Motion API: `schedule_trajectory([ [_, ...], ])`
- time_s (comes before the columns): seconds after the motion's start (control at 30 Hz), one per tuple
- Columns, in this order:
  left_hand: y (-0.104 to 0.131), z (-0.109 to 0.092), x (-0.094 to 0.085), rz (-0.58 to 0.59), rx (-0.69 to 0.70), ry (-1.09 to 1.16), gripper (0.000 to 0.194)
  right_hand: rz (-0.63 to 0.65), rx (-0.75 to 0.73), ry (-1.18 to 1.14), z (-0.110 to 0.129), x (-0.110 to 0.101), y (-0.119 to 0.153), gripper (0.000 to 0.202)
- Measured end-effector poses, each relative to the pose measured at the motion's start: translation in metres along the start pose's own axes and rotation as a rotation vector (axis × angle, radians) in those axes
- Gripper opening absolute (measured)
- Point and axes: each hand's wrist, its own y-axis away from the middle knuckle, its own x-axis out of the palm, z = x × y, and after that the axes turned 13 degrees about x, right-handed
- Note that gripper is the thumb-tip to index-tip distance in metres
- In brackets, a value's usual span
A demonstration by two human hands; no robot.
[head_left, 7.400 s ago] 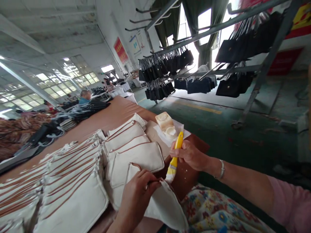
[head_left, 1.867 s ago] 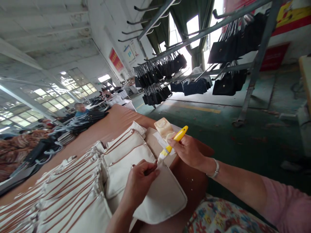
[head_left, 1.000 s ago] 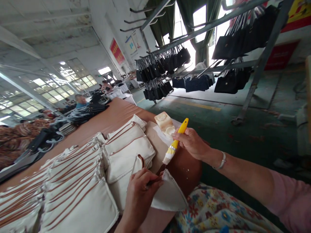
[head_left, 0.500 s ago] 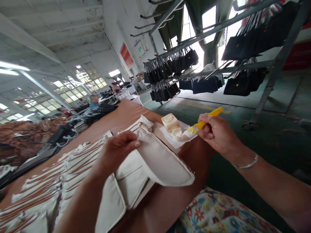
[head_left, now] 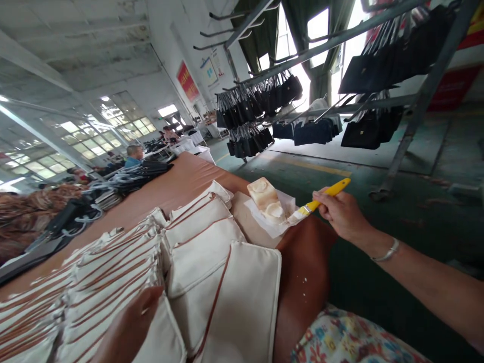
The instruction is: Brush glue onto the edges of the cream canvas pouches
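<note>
Right hand (head_left: 342, 212) is clamping a yellow-handled paintbrush (head_left: 335, 188), bristles pointing over white paper (head_left: 289, 202).
Left hand (head_left: 130, 320) is partly covering a cream pouch (head_left: 162, 330), well apart from the brush; its grip isn't showing clearly enough to tell.

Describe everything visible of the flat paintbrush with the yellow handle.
The flat paintbrush with the yellow handle has a smooth, slightly glossy grip, a silvery metal-looking band and pale bristles coated in white. The person's right hand grips the handle. It slants, bristles down-left, handle end up-right. The bristle tip is at the right edge of a thin white sheet; contact is unclear.
</note>
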Motion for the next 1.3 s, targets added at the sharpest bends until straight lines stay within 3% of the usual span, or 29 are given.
schedule_trajectory([
  [0.07, -0.014, -0.007, 0.037, 0.103, -0.028, -0.001, 0.034, -0.026, -0.156, 0.253, -0.012, 0.008, -0.018, 0.029],
  [0.2, -0.051, -0.047, 0.109, 0.285, -0.069, -0.070, 0.044, 0.053, -0.368, 0.624, -0.031, 0.029, -0.055, 0.029],
  [0.27, -0.063, -0.057, 0.133, 0.288, -0.103, -0.113, 0.049, 0.107, -0.386, 0.698, -0.042, 0.039, -0.069, 0.024],
  [0.37, -0.071, -0.055, 0.149, 0.276, -0.152, -0.115, 0.046, 0.155, -0.403, 0.796, -0.059, 0.049, -0.084, 0.017],
  [0.5, -0.072, -0.050, 0.155, 0.292, -0.171, -0.037, 0.040, 0.158, -0.447, 0.852, -0.064, 0.051, -0.090, 0.018],
  [0.63, -0.074, -0.059, 0.160, 0.302, -0.151, 0.099, 0.037, 0.203, -0.528, 0.865, -0.060, 0.041, -0.078, 0.019],
  [0.8, -0.064, -0.083, 0.157, 0.276, -0.130, 0.320, 0.045, 0.419, -0.600, 0.891, -0.057, 0.020, -0.046, 0.015],
  [0.9, -0.051, -0.105, 0.145, 0.252, -0.130, 0.561, 0.049, 0.388, -0.594, 0.808, -0.039, 0.016, -0.024, 0.016],
  [1.0, -0.040, -0.127, 0.129, 0.217, -0.127, 0.786, 0.049, 0.277, -0.430, 0.575, -0.008, 0.029, 0.002, 0.019],
  [1.13, -0.029, -0.151, 0.112, 0.173, -0.039, 0.753, 0.039, 0.298, -0.178, 0.260, 0.024, 0.060, 0.037, 0.027],
  [1.23, -0.020, -0.169, 0.104, 0.134, 0.058, 0.685, 0.028, 0.381, -0.163, 0.271, 0.030, 0.078, 0.049, 0.029],
  [1.3, -0.014, -0.178, 0.101, 0.115, 0.112, 0.650, 0.022, 0.369, -0.196, 0.315, 0.031, 0.083, 0.049, 0.030],
])
